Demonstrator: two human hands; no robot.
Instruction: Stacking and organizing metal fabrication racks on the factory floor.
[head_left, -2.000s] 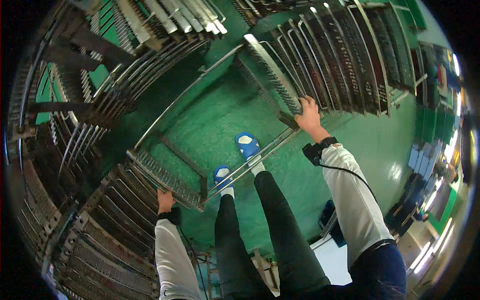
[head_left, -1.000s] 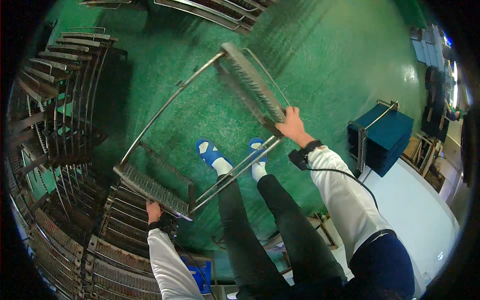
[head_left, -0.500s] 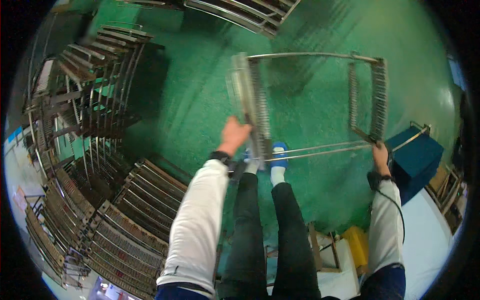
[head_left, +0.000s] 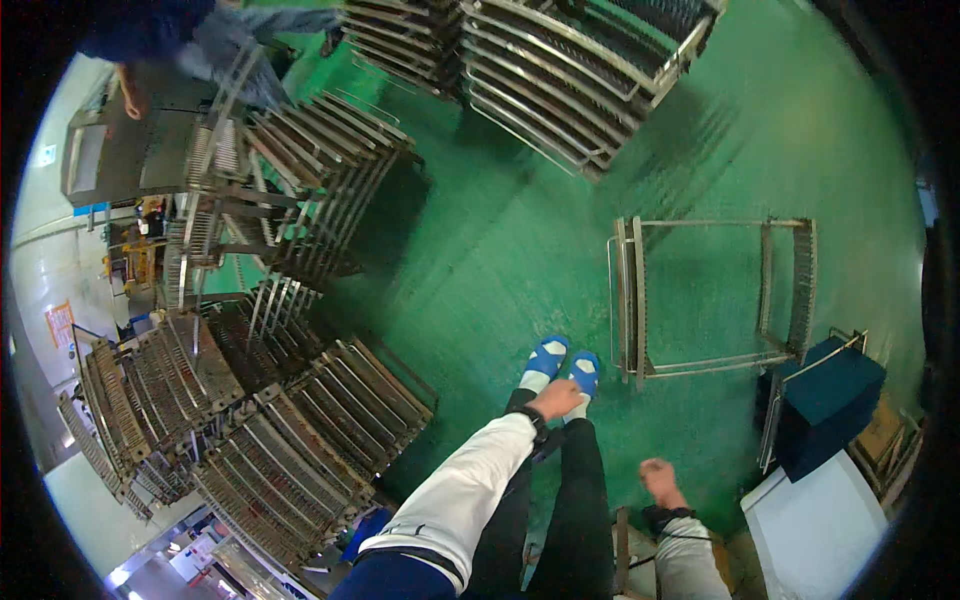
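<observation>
A slotted metal rack frame [head_left: 640, 300] rests on the green floor ahead and to the right, its two toothed sides joined by thin rails. Neither of my hands touches it. My left hand [head_left: 556, 400] hangs over my blue slippers with its fingers curled in and nothing visible in them. Lower and further right, my right hand [head_left: 660, 478] is loosely closed, also without anything showing in it; the rack is beyond it.
Stacked metal racks [head_left: 570, 90] stand at the top, with more rack piles [head_left: 320, 170] along the left. Beside the frame on the right is a dark blue box [head_left: 830, 390], near a white panel [head_left: 815, 530]. Another person [head_left: 240, 60] is at the upper left.
Both hands have let go of the rack frame and drawn back toward me. The frame, previously held, now rests on the floor. The view has shifted, bringing the other person in.
</observation>
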